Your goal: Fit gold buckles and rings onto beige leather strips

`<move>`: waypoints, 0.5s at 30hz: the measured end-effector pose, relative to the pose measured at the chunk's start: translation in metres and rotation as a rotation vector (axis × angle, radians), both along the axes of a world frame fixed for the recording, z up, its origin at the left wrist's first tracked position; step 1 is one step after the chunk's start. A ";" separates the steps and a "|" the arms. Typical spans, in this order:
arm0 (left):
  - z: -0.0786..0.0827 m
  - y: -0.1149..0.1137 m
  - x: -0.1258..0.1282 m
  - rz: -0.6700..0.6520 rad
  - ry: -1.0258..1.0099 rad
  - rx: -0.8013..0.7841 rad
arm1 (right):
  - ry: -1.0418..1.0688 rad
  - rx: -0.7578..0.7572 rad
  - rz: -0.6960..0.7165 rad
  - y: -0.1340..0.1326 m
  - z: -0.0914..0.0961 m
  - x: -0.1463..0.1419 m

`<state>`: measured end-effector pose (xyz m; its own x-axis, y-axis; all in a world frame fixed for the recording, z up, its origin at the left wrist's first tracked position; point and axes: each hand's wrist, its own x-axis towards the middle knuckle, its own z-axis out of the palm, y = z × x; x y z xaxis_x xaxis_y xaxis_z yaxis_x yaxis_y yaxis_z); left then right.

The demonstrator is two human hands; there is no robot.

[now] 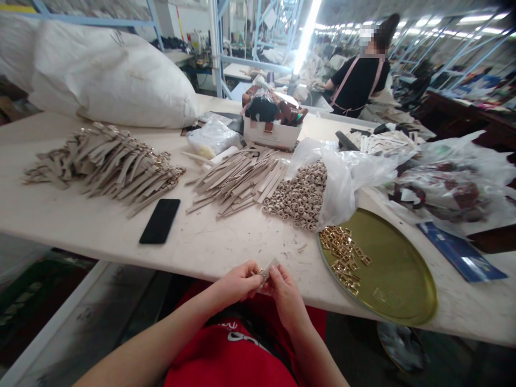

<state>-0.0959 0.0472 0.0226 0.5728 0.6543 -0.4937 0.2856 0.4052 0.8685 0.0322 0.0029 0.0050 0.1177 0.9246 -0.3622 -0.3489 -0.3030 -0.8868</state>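
Close to the table's front edge, my left hand (243, 280) pinches a small gold buckle (261, 271). My right hand (282, 287) grips a short beige strap (271, 267) whose end meets the buckle; the fingers hide how the two are joined. Beyond my hands lies a heap of loose beige straps (237, 180). To its right, small beige loops (300, 196) spill from a clear plastic bag (342, 183). Gold buckles (342, 258) lie on the left part of a round gold tray (399, 263). At the left, straps fitted with buckles (116, 161) form a pile.
A black phone (160, 221) lies left of my hands. Behind the straps stands a filled white box (272, 133). A large white sack (108, 75) rests at the back left. Plastic-wrapped items (451, 188) and a blue packet (459, 252) are at the right. A person (360, 80) stands beyond the table.
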 end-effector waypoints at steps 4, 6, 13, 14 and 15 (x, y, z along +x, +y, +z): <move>0.001 -0.005 0.000 0.044 0.044 0.146 | -0.453 0.180 -0.030 -0.004 0.000 0.001; 0.002 -0.008 0.000 0.074 0.069 0.196 | -0.451 0.182 -0.001 -0.005 0.000 0.001; 0.008 -0.004 -0.001 -0.001 0.025 0.117 | 0.149 0.054 0.150 -0.001 0.007 0.002; 0.008 -0.002 -0.001 -0.027 0.005 0.114 | 0.197 0.050 0.168 0.000 0.007 0.003; 0.009 0.000 -0.001 -0.046 -0.013 0.112 | 0.212 0.051 0.178 0.001 0.008 0.005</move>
<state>-0.0968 0.0476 0.0318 0.6092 0.6778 -0.4117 0.2906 0.2922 0.9111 0.0369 0.0040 0.0128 -0.1220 0.9417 -0.3136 -0.4739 -0.3329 -0.8152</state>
